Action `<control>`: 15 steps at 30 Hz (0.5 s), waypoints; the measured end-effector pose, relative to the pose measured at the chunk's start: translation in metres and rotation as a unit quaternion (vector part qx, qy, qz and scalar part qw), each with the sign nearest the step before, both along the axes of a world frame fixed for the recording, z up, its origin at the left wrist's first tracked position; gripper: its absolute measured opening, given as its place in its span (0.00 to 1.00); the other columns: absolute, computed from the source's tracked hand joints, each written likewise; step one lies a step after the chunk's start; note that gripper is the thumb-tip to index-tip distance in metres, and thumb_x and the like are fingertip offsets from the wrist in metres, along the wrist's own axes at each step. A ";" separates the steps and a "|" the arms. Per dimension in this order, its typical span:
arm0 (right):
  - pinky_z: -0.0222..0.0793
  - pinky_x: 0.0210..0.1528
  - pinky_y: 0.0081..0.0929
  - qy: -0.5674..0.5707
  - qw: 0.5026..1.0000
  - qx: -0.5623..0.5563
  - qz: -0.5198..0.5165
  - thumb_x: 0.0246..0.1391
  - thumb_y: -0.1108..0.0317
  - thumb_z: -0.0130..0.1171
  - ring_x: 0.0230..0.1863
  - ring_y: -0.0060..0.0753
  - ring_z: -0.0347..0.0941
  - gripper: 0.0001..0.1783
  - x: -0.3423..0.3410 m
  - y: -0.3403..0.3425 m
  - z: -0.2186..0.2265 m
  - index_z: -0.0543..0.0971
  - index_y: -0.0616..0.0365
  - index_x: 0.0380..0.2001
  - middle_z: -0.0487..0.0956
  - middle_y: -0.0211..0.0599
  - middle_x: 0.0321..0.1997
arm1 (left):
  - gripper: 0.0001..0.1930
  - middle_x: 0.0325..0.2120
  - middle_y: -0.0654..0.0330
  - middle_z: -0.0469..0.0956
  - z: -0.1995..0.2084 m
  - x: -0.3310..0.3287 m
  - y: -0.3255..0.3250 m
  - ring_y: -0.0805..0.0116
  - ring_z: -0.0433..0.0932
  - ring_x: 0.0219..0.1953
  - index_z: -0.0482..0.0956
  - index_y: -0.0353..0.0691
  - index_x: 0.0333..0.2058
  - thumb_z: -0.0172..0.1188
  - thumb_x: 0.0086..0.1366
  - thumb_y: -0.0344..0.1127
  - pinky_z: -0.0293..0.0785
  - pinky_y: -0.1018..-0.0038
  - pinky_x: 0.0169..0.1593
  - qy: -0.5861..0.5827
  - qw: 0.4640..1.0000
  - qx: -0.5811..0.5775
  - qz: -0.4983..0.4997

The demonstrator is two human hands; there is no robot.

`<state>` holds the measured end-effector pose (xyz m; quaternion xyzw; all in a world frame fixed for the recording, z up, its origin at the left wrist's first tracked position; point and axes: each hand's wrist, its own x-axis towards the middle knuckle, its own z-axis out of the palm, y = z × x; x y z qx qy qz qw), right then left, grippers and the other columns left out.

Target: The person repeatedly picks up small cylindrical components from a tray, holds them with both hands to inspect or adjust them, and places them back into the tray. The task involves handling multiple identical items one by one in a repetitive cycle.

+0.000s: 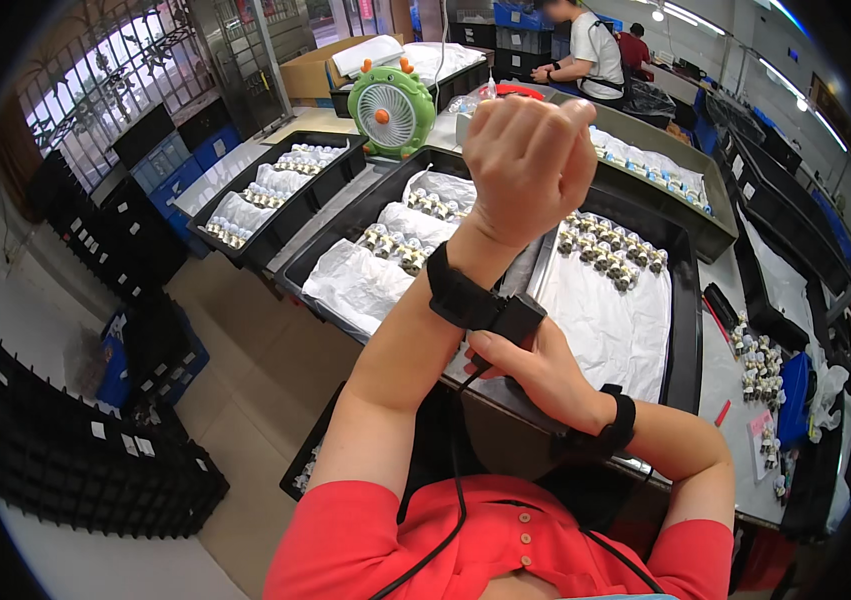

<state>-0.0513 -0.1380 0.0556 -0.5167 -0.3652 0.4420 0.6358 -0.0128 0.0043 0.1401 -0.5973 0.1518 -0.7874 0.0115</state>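
Note:
My left hand (530, 165) is raised in a fist above the trays, knuckles up, with nothing seen in it. On its wrist sits a black strap with a boxy black device (518, 318). My right hand (550, 375) grips that device from below, the thumb along its near side; the other fingers are partly hidden. My right wrist wears a black band (622, 420) too. Below my arms stands a large black tray (683, 330) lined with white sheets (605, 325). Rows of small figurine-like pieces (613, 245) lie on the sheets.
A second black tray (320, 190) of such pieces stands at left, beside a green animal-shaped fan (392, 108). Behind is a grey-green bin (720, 225). More pieces (760, 370) lie on the right-hand table. Black crates (85, 440) lean at left. A person (595, 50) works farther back.

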 end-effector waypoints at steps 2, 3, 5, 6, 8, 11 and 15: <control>0.71 0.36 0.21 0.061 0.998 -0.020 0.016 0.53 0.64 0.60 0.35 0.20 0.72 0.18 -0.002 -0.003 0.001 0.69 0.62 0.43 0.75 0.32 0.37 | 0.09 0.21 0.63 0.76 -0.007 0.002 -0.003 0.65 0.74 0.22 0.76 0.41 0.29 0.59 0.48 0.21 0.67 0.73 0.30 0.018 1.000 0.002 0.004; 0.71 0.38 0.22 0.079 0.996 -0.028 0.023 0.54 0.64 0.59 0.37 0.21 0.73 0.17 -0.002 -0.003 -0.001 0.70 0.63 0.43 0.75 0.33 0.37 | 0.09 0.21 0.63 0.76 -0.011 0.004 -0.004 0.65 0.74 0.22 0.76 0.41 0.29 0.59 0.48 0.21 0.67 0.73 0.30 0.030 1.000 0.004 0.004; 0.71 0.39 0.22 0.067 0.997 -0.010 0.035 0.54 0.64 0.60 0.38 0.21 0.72 0.19 -0.001 -0.005 -0.011 0.70 0.63 0.45 0.76 0.33 0.38 | 0.08 0.22 0.62 0.75 -0.020 0.009 -0.004 0.66 0.75 0.24 0.75 0.41 0.32 0.58 0.51 0.24 0.67 0.72 0.31 0.051 0.999 0.001 0.004; 0.70 0.38 0.22 0.038 0.998 0.017 0.037 0.52 0.64 0.61 0.37 0.20 0.72 0.21 0.001 -0.005 -0.020 0.68 0.63 0.45 0.75 0.33 0.38 | 0.07 0.21 0.63 0.74 -0.019 0.007 -0.009 0.68 0.74 0.24 0.75 0.42 0.32 0.58 0.52 0.26 0.67 0.72 0.32 0.099 0.942 -0.195 -0.253; 0.69 0.36 0.22 -0.108 0.991 0.078 0.006 0.49 0.63 0.65 0.34 0.19 0.71 0.27 0.004 -0.010 -0.037 0.66 0.64 0.47 0.76 0.34 0.36 | 0.05 0.20 0.66 0.72 -0.014 -0.008 -0.018 0.70 0.72 0.24 0.74 0.42 0.32 0.57 0.55 0.31 0.67 0.73 0.33 0.170 0.537 -0.508 -0.652; 0.69 0.36 0.22 -0.226 0.972 -0.004 0.063 0.49 0.58 0.65 0.31 0.23 0.73 0.31 0.011 -0.017 -0.012 0.65 0.63 0.50 0.78 0.40 0.33 | 0.05 0.22 0.64 0.72 -0.014 -0.021 -0.008 0.69 0.71 0.28 0.74 0.40 0.34 0.53 0.60 0.32 0.68 0.70 0.38 0.186 0.235 -0.467 -0.832; 0.71 0.37 0.25 -0.316 0.933 -0.072 0.158 0.47 0.51 0.64 0.33 0.31 0.76 0.33 0.052 -0.017 -0.001 0.68 0.63 0.49 0.79 0.44 0.35 | 0.06 0.22 0.65 0.71 -0.019 -0.027 -0.006 0.71 0.70 0.27 0.73 0.40 0.36 0.53 0.62 0.34 0.68 0.70 0.38 0.227 0.256 -0.464 -0.817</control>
